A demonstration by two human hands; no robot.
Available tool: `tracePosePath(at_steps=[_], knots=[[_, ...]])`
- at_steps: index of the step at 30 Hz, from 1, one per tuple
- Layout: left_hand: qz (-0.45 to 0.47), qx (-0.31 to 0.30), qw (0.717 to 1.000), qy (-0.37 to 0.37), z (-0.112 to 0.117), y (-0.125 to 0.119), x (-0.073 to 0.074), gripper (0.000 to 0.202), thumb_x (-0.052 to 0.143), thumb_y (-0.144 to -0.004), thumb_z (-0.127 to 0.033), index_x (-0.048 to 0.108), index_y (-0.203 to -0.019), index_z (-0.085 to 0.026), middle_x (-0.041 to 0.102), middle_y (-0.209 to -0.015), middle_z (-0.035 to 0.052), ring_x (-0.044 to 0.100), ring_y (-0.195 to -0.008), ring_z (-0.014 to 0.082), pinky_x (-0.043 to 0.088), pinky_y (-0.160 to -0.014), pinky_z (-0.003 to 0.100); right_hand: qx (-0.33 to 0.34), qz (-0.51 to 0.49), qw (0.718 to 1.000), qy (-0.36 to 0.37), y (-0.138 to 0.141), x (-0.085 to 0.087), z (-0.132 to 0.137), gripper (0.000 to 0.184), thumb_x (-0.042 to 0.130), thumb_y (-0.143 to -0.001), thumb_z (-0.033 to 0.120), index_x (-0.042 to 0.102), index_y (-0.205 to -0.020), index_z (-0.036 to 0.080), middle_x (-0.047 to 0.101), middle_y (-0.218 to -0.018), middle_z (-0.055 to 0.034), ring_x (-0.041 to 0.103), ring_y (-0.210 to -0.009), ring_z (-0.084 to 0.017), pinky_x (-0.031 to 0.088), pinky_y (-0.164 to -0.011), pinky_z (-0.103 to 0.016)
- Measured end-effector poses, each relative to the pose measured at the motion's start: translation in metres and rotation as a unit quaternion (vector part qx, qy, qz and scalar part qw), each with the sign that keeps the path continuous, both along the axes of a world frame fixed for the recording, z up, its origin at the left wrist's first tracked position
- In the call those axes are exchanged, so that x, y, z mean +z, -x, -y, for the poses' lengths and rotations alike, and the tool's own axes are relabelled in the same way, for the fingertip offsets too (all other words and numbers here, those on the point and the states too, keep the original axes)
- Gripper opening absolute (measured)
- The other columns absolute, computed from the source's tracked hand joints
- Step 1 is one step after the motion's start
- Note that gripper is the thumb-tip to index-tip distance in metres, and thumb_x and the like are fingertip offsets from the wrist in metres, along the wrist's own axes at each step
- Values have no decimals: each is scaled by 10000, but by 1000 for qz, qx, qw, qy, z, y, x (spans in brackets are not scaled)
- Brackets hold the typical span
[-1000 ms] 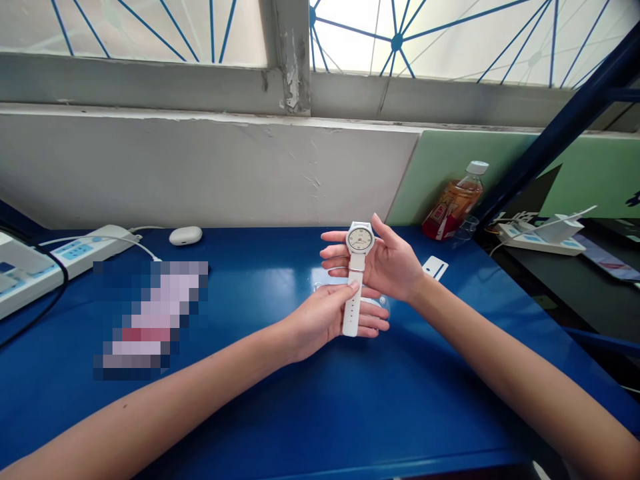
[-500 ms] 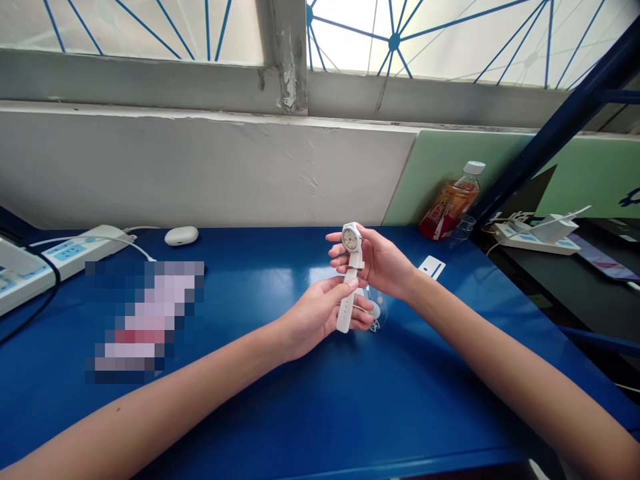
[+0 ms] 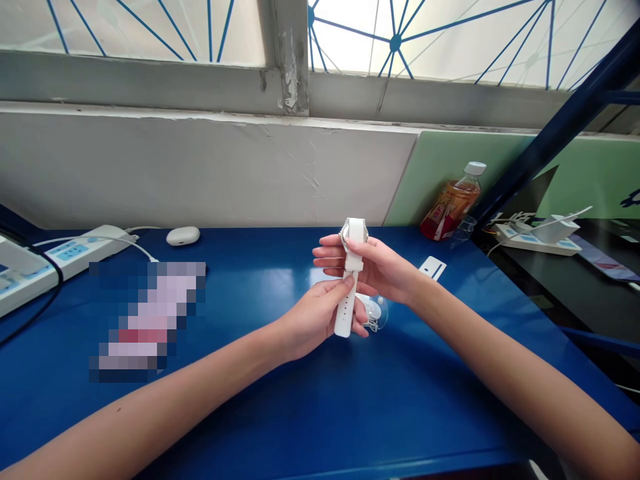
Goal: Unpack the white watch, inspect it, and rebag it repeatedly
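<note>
A white wristwatch (image 3: pixel 345 312) is held up above the blue desk between both hands. My left hand (image 3: pixel 320 307) pinches the long holed end of its strap between thumb and fingers. Higher up, my right hand (image 3: pixel 380 263) grips the watch near its case, the thumb pressed on the upper strap and the other fingers stretched out behind. The upper strap covers most of the case, and the dial is hidden. Behind the hands, a clear round item with a white part (image 3: pixel 374 310) lies on the desk, partly covered by the fingers.
On the blue desk (image 3: pixel 250 413) lie a white earbud case (image 3: pixel 183 236), a power strip (image 3: pixel 75 257) with cables, and a blurred-out pinkish object (image 3: pixel 155 313). To the right are a white card (image 3: pixel 433 268) and a leaning drink bottle (image 3: pixel 450 203) by a blue post.
The watch has turned so its dial no longer faces me, and the upper strap now lies over the case. My right thumb has moved onto that strap; the left hand still pinches the lower end.
</note>
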State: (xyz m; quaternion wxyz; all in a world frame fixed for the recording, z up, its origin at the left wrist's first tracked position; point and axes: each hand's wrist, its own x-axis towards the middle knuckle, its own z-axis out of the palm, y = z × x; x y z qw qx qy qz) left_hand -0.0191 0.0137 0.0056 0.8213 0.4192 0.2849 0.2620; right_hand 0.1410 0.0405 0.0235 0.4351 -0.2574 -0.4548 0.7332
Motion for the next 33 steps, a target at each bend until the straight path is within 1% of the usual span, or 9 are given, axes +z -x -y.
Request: tracePosePath(at_steps=[2,4,7,10,15,19,22,27,33], knots=[[1,-6,1000,-3,1,0,-1,432,636,-913,-541,652,-939,-110,680,-702,53,623,-551,128,523,-651,275,24,0,1000,-8,0,0,1,246,621,-929,276,715,-1135,181,706,-1266,-93,643,-1202,-231,495,-1045,-382],[10,-19,1000,-4,1,0,-2,399,638,-924,-504,656,-941,-105,708,-774,83,647,-594,138,529,-670,281,30,-8,1000,-6,-1,0,1,235,583,-945,236,714,-1130,175,689,-1298,-91,628,-1228,-233,491,-1055,-380],[32,-40,999,-11,1,-1,-5,326,654,-935,-411,673,-995,-92,732,-926,138,709,-763,198,542,-744,316,17,-28,999,14,-2,0,-2,246,529,-959,178,705,-1130,164,726,-1228,-89,673,-1160,-209,524,-1018,-343],[49,-46,998,-20,2,-1,-9,324,651,-942,-375,679,-1081,-84,725,-1049,178,718,-926,262,540,-832,374,3,-33,999,33,-3,2,-3,266,496,-957,132,690,-1138,151,756,-1150,-94,721,-1052,-184,567,-945,-302],[54,-47,997,-12,4,-1,-12,329,647,-947,-363,695,-1102,-77,709,-1131,205,699,-1040,303,518,-922,424,19,-34,998,42,-3,2,-2,294,468,-959,121,660,-1180,152,769,-1096,-90,747,-945,-172,607,-833,-274],[55,-48,997,-5,4,-1,-12,326,641,-953,-349,692,-1120,-75,706,-1147,214,693,-1066,312,509,-953,442,12,-36,998,55,-3,2,-3,294,438,-946,109,688,-1094,154,768,-1087,-82,742,-950,-173,608,-799,-261],[52,-48,997,-3,2,-2,-12,327,636,-955,-346,700,-1109,-65,711,-1134,215,696,-1061,310,513,-956,440,23,-52,996,65,-2,2,-2,318,404,-968,150,694,-1098,146,764,-1100,-85,735,-973,-178,598,-834,-275],[42,-49,998,0,1,-2,-12,333,652,-942,-344,713,-1079,-48,712,-1128,226,700,-1050,312,517,-958,441,30,-69,994,80,-1,4,-1,471,293,-1033,351,686,-1139,114,748,-1138,-130,725,-993,-207,585,-873,-332],[47,-53,997,11,-1,-1,-12,318,625,-958,-310,704,-1089,-32,714,-1115,234,707,-1033,308,524,-953,440,30,-69,993,87,-2,6,-3,567,226,-1040,416,682,-1136,94,760,-1079,-140,733,-953,-211,576,-864,-333]])
